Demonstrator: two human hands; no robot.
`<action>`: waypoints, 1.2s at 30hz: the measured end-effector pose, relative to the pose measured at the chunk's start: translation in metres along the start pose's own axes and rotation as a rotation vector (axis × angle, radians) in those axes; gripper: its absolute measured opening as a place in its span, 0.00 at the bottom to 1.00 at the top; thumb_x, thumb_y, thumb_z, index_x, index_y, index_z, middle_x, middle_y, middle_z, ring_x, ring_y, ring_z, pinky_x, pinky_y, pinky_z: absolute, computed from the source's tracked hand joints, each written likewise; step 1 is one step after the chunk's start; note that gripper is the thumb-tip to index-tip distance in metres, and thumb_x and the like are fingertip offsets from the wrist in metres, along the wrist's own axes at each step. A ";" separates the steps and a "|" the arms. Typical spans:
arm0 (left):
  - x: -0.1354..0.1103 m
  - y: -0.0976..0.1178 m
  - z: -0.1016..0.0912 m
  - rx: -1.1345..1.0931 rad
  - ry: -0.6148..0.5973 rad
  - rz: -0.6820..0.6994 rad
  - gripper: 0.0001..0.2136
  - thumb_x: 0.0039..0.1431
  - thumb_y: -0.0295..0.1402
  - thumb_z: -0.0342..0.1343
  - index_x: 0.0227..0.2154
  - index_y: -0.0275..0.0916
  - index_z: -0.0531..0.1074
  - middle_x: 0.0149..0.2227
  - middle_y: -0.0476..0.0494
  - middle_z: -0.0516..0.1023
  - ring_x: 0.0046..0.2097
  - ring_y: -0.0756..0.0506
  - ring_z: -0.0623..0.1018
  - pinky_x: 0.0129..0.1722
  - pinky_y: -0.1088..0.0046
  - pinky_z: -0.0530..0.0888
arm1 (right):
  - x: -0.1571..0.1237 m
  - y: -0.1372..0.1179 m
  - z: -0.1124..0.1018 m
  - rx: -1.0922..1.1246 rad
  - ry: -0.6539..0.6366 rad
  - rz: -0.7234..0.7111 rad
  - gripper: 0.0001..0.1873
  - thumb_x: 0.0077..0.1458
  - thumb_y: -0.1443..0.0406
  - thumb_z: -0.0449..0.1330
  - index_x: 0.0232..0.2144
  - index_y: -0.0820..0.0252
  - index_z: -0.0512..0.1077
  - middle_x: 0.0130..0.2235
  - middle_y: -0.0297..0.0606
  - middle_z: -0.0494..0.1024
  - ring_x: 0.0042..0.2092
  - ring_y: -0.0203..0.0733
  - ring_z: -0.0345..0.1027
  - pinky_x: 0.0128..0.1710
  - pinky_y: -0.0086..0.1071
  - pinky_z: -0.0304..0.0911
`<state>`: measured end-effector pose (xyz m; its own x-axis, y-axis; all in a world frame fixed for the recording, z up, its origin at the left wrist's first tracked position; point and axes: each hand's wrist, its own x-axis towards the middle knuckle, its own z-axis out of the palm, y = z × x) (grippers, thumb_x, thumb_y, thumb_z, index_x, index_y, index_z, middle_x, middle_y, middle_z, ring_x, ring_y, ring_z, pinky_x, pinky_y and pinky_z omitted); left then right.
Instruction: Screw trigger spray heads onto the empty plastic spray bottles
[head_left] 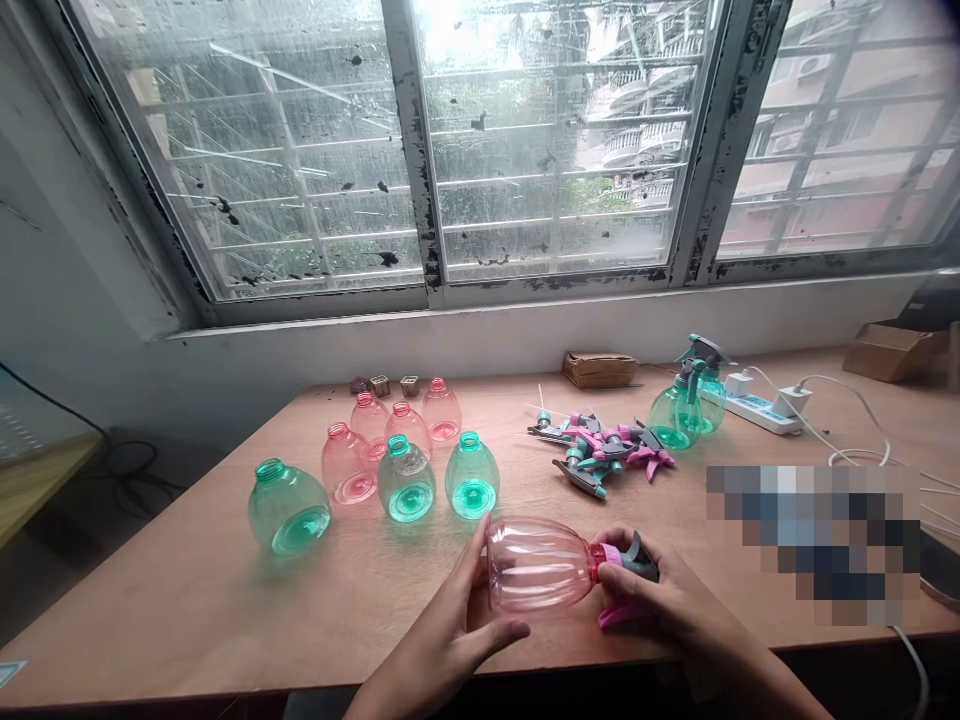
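Note:
A clear pink spray bottle (538,566) lies sideways between my hands above the table's front part. My left hand (469,615) holds the bottle's base, its fingers behind and thumb low in front. At the neck, my right hand (652,585) grips the pink and grey trigger sprayer head (636,560), which sits on the bottle's mouth; its pink trigger points down. Beyond my hands stand open green bottles (472,478) and pink bottles (441,410) without heads. A pile of loose sprayer heads (607,445), pink, teal and grey, lies further back on the right.
Two green bottles with sprayer heads (679,410) stand at the back right, beside a white power strip (761,408) with plugs and trailing cables. A brown package (598,370) and small blocks (409,386) sit along the wall. A cardboard box (896,350) is at the far right.

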<state>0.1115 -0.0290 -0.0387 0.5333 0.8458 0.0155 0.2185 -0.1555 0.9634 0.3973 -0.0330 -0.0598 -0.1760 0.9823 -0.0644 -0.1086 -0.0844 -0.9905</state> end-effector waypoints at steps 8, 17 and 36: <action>-0.002 -0.002 0.001 0.088 0.003 0.048 0.48 0.62 0.34 0.63 0.72 0.54 0.31 0.75 0.48 0.44 0.72 0.36 0.54 0.71 0.60 0.54 | 0.000 0.001 0.001 -0.004 -0.002 0.005 0.25 0.47 0.49 0.73 0.38 0.59 0.73 0.25 0.30 0.75 0.29 0.40 0.70 0.30 0.33 0.74; -0.001 0.000 -0.001 -0.033 -0.001 -0.023 0.46 0.62 0.40 0.64 0.73 0.49 0.37 0.73 0.41 0.53 0.72 0.35 0.57 0.72 0.55 0.52 | 0.000 -0.001 0.001 -0.052 -0.008 -0.031 0.22 0.49 0.49 0.72 0.35 0.58 0.74 0.24 0.30 0.76 0.27 0.41 0.71 0.28 0.33 0.73; -0.003 0.009 0.002 0.010 0.035 -0.044 0.48 0.60 0.34 0.64 0.73 0.47 0.36 0.73 0.43 0.51 0.72 0.36 0.54 0.71 0.61 0.54 | 0.000 0.001 0.001 0.001 0.003 -0.014 0.24 0.47 0.50 0.74 0.38 0.59 0.74 0.27 0.30 0.75 0.29 0.40 0.70 0.29 0.32 0.73</action>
<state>0.1141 -0.0339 -0.0302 0.4937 0.8694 -0.0174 0.2493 -0.1224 0.9607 0.3964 -0.0336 -0.0604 -0.1719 0.9838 -0.0509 -0.1121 -0.0708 -0.9912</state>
